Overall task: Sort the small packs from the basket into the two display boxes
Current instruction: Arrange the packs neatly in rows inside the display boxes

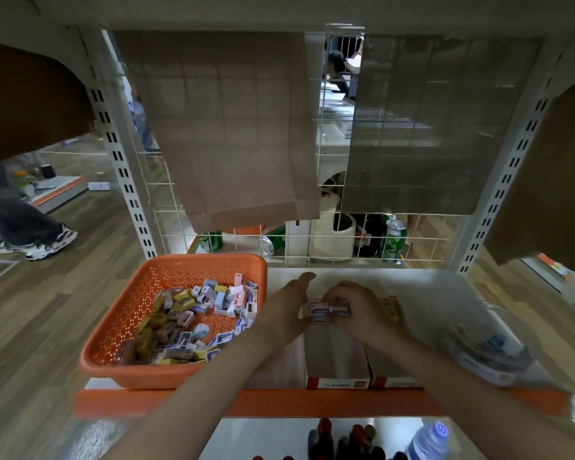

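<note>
Right fingers (337, 293) pinch probable packs (326, 308) above white shelf (429, 287); left fingers (304, 280) straight; wood floor (47, 310).

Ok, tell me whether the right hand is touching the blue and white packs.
Touching. The head view shows the right hand curled over the row of blue and white packs, pinching it above a display box.

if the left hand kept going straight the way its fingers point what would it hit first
Probably the wire grid at the back of the shelf. The left hand points its straight fingers away from the person, and only bare white shelf lies before the grid, though depth is unclear.
</note>
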